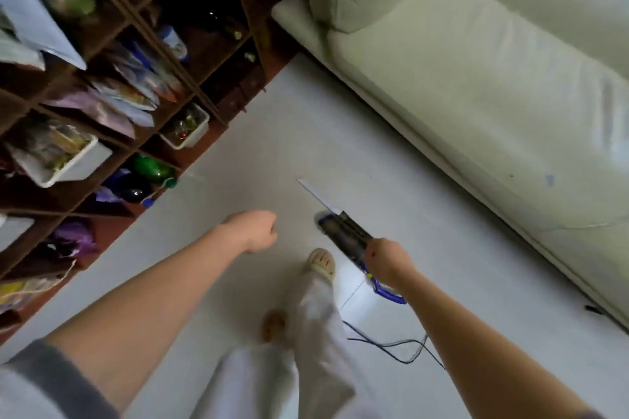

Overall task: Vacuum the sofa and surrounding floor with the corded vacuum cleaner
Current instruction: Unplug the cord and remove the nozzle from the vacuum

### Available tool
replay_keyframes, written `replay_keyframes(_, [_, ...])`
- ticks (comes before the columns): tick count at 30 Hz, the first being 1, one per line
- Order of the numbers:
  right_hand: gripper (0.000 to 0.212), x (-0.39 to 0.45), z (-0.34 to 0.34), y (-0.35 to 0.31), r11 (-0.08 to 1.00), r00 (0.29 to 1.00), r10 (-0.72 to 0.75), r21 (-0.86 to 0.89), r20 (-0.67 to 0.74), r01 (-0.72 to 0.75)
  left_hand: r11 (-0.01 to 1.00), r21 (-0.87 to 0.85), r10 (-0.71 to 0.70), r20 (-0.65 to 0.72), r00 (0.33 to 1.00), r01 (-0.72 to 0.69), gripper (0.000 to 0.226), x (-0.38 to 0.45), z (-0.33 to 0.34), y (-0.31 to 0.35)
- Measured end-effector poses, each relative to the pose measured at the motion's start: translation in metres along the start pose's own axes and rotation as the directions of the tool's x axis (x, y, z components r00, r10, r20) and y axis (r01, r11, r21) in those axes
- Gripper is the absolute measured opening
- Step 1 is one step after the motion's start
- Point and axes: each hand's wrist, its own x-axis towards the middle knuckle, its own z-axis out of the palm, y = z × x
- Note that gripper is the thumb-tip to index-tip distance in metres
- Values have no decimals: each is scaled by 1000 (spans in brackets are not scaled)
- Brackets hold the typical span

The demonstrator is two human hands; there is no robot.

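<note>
Pale tiled floor (258,133) runs between a dark wooden cubby shelf (136,27) on the left and a cream sofa (476,85) on the right. White bins (68,163), packets and a green bottle (153,169) crowd the shelf's compartments. The person's left hand (258,230) hangs over the floor with fingers curled in, holding nothing. A slippered foot (321,264) is planted just right of it. The right hand (386,257) grips the handle of the corded vacuum cleaner (347,235), a dark body with blue trim, tilted down towards the floor in front of the sofa's front edge, its pale narrow nozzle (315,196) pointing ahead. Its cord (391,345) trails loosely on the floor beneath the right forearm.
</note>
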Motion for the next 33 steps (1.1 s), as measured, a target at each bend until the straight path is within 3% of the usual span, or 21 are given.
replay_keyframes(7, [27,150,23,27,983,991,132,134,-9,-129,998,-4,69,-20,997,-69,25,200,22,24])
replay_keyframes(12, [29,253,68,44,950,983,178,252,45,-184,973,174,139,84,987,-152,32,311,82,24])
replay_keyframes(17, [29,340,107,61,898,964,265,372,-28,-236,951,234,218,-48,975,-201,34,405,122,23])
replay_keyframes(18, [31,398,146,62,864,948,316,419,-22,-278,920,305,276,-53,960,-248,36,459,149,15])
replay_keyframes(21, [44,425,142,70,860,956,290,450,-41,-241,868,366,412,-153,898,-336,38,476,150,30])
replay_keyframes(26, [43,494,194,79,923,977,209,336,-37,-185,718,489,632,-162,757,-495,46,545,199,23])
replay_keyframes(31, [40,514,218,87,947,980,168,294,-105,-131,625,548,693,-61,718,-556,37,580,224,24])
replay_keyframes(33, [43,517,219,89,945,991,128,308,-30,-113,591,580,684,8,729,-561,31,587,217,20])
